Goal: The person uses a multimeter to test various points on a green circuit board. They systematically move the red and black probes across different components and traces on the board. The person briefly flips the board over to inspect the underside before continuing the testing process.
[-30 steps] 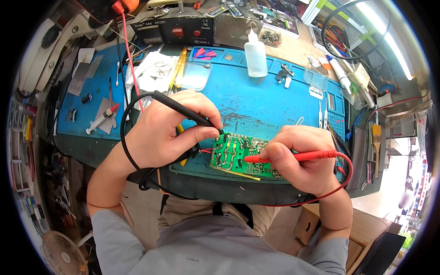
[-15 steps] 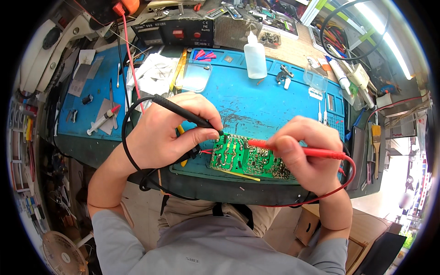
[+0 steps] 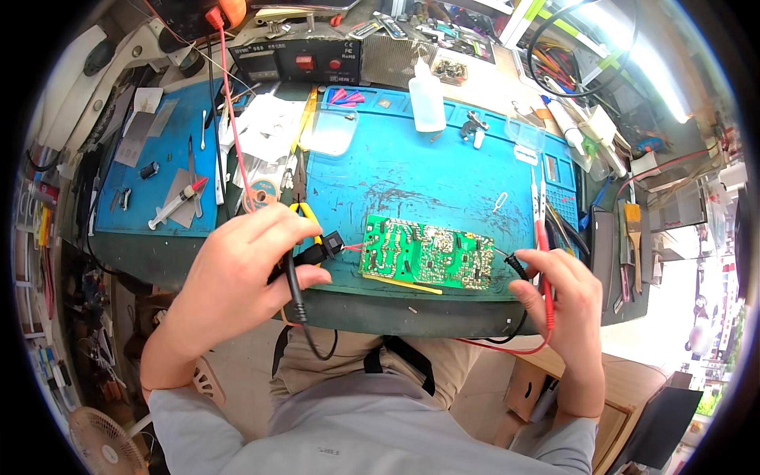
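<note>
A green circuit board lies on the blue work mat, its soldered side up. To its left, my left hand is closed round a black test probe, whose cable hangs toward my lap. A black socket with thin red wires sits between that hand and the board. Off the board's right end, my right hand holds a red test probe, pointing away from me. Its fingertips are around the ribbed end of a black cord; whether they grip it I cannot tell.
Yellow-handled pliers and a solder reel are beyond my left hand. A white squeeze bottle stands at the back, near a clear plastic tray. A syringe lies far left. Tweezers lie right.
Both probes have come away from the board. My left hand has moved left and toward me; my right hand has moved right and nearer, its red probe turned to point away.
</note>
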A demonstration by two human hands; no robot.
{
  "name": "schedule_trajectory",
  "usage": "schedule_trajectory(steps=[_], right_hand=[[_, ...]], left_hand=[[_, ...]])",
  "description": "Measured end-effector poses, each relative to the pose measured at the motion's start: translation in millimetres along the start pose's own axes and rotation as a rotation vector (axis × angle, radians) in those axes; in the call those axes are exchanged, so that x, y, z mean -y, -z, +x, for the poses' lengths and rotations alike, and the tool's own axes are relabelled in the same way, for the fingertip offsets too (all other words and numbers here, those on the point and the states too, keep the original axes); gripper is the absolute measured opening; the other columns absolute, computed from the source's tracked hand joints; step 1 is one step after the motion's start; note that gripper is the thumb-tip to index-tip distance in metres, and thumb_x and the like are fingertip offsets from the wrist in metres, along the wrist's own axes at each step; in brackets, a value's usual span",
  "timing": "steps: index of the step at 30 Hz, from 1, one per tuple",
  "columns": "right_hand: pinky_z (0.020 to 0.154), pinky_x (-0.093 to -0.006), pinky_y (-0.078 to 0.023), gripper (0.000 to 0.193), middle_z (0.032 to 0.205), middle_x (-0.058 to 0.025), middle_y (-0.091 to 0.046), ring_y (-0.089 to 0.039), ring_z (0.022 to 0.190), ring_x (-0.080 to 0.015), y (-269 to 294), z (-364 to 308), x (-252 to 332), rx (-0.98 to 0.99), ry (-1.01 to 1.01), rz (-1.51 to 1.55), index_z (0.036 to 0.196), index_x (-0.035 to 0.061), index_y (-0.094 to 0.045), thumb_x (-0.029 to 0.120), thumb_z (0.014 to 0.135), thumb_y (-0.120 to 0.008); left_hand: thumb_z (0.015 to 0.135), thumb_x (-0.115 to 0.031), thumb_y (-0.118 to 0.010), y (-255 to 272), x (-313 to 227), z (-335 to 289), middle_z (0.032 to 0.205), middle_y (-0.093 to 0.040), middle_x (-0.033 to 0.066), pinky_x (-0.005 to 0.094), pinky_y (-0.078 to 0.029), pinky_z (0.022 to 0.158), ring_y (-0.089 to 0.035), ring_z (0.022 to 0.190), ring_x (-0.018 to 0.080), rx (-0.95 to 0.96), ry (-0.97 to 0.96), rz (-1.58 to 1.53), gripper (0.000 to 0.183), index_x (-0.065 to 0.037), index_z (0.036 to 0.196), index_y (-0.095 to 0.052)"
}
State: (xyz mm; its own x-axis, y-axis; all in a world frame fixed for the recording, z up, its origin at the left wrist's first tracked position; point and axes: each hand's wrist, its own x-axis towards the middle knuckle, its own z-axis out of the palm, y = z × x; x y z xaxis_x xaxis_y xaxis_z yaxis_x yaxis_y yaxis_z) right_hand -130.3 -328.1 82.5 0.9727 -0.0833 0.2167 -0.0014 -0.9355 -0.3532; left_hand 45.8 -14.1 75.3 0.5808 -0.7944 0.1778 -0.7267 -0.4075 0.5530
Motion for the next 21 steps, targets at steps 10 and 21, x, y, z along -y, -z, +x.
schedule_trajectory(steps=[10,21], right_hand=[[0.063,-0.0309,-0.051,0.022,0.077,-0.0115,-0.068,-0.066,0.065,-0.0215,-2,-9,-7,0.082,-0.235,0.207,0.107,-0.0002,-0.07,0.012,0.09,-0.076],[0.07,-0.0248,-0.053,0.016,0.085,-0.0055,-0.069,-0.067,0.077,-0.0102,4,3,-15,-0.063,-0.319,0.674,0.11,-0.0021,-0.072,0.004,0.096,-0.069]], left_hand=[[0.081,-0.012,-0.084,6,0,8,0.083,-0.062,0.0083,0.0327,-0.048,0.065,-0.059,0.07,0.0195,0.131,0.211,-0.137,0.034,0.002,0.106,-0.067],[0.084,-0.009,-0.082,17,4,20,0.107,-0.063,0.0065,0.0281,-0.051,0.079,-0.06,0.094,0.016,0.102,0.296,-0.387,0.038,-0.002,0.118,-0.067]])
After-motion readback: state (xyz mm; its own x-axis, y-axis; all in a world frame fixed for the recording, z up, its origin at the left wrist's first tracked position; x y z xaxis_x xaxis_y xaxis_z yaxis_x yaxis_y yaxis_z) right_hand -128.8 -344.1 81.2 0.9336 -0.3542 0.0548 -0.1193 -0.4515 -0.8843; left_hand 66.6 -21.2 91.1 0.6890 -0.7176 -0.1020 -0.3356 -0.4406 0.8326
